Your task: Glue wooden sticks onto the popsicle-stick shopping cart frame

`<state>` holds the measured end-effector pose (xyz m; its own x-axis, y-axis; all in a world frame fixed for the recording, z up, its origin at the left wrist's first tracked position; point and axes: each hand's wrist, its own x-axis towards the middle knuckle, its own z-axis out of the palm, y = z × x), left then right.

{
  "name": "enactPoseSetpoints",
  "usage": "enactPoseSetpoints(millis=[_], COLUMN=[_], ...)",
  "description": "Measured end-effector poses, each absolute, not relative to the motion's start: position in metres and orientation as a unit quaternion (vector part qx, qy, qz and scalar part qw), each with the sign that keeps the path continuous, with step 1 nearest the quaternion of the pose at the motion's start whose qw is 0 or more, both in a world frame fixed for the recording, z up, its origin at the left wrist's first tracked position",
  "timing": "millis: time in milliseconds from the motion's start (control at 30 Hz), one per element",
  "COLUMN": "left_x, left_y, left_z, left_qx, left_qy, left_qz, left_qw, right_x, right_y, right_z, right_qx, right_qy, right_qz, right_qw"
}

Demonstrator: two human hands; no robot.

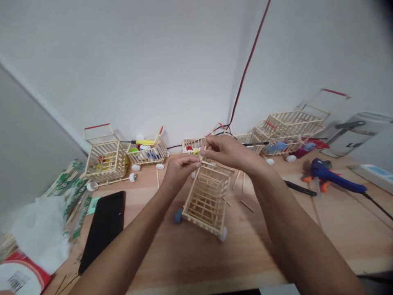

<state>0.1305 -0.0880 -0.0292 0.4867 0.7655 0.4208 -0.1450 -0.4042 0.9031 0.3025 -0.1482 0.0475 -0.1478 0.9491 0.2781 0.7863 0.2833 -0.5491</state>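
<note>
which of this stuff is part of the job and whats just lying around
In hand: left hand, right hand, small stick, miniature stick cart.
Lying about: blue glue gun, black phone, loose sticks, other stick carts.

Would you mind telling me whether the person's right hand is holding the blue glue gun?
No, the right hand is at the top of the wooden cart, while the blue glue gun lies on the table.

The cart [206,201] is matt wood (rough, unpainted); the glue gun [334,178] glossy plastic.
</note>
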Motion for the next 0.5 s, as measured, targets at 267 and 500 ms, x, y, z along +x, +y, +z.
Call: enactPoseSetpoints(millis=[267,500], left_x=[0.1308,0.13], left_y=[-0.0882,-0.0879], left_z=[-0.0291,-0.0291], left_qx=[0.701,0.704], left_qy=[0.222,0.218], left_qz=[0.453,0.454], left_qw=[0.504,0.501], right_x=[0.3034,0.3034], right_y=[-0.1472,-0.1472], right_z=[0.0463,0.0465], right_qx=[-0.58,-0.579], right_qy=[-0.742,-0.743], right_qz=[0.15,0.149], right_qw=[0.301,0.3])
